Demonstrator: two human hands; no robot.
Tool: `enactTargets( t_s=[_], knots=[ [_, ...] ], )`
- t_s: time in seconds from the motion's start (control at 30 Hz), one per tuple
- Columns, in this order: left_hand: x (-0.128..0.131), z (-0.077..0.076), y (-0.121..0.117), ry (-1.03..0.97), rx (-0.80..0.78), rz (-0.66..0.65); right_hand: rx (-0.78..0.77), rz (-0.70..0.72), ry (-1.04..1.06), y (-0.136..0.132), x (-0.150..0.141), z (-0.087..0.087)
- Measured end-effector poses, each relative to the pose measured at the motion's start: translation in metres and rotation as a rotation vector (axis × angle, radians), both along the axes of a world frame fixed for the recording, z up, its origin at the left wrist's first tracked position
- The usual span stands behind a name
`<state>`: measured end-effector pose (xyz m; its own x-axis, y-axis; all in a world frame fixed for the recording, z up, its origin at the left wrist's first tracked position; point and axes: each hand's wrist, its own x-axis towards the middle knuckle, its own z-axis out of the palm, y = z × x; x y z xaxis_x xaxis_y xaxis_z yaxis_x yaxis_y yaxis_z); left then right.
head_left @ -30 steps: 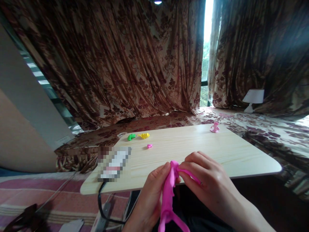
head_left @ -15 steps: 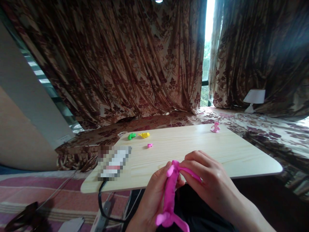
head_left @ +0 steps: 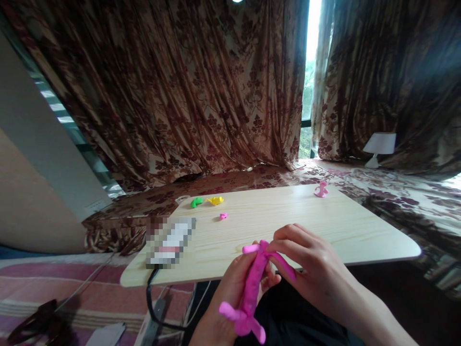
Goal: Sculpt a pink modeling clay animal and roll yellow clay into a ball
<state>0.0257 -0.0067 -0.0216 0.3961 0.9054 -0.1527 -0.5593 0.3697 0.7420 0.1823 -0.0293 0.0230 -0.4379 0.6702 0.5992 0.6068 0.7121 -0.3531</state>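
Note:
A bright pink clay figure [head_left: 253, 283] lies lengthwise in my left hand [head_left: 232, 283], its long body running from the near forked end up to the far end. My left fingers are wrapped round it from beneath, partly hidden. At the far end my right hand [head_left: 313, 264] pinches the joint where a thin pink limb slants down to the right. Another short limb sticks out left there. Both hands are above the table's near edge and the lap. On the table beyond lies a small pink clay piece [head_left: 223, 216].
A green clay piece [head_left: 196, 202] and a yellow one [head_left: 216, 201] lie at the table's [head_left: 266, 206] far left. A pink figurine [head_left: 321, 189] stands far right. A blurred-out device [head_left: 172, 241] with a black cable is at the left; a white lamp [head_left: 380, 144] stands behind.
The pink figure has turned in my left hand: its near end has swung left and its far left limb now points sideways. My right hand still pinches the far end.

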Motion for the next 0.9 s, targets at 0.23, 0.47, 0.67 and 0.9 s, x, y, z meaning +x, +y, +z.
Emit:
enactTargets(
  t_s=[0.23,0.47,0.67,0.9],
  knots=[
    [-0.002,0.001,0.001,-0.01,-0.003,0.034,-0.02,-0.034,0.063,0.007,-0.006,-0.01],
    [-0.012,-0.004,0.007,0.063,0.113,0.148,-0.095,-0.062,0.231,0.002,0.003,-0.027],
    [-0.009,-0.006,0.006,0.082,0.145,0.162,-0.121,0.028,0.202,0.002,-0.002,-0.016],
    [-0.012,-0.004,0.007,0.065,0.114,0.202,-0.113,0.001,0.237,0.003,0.003,-0.02]
  ],
)
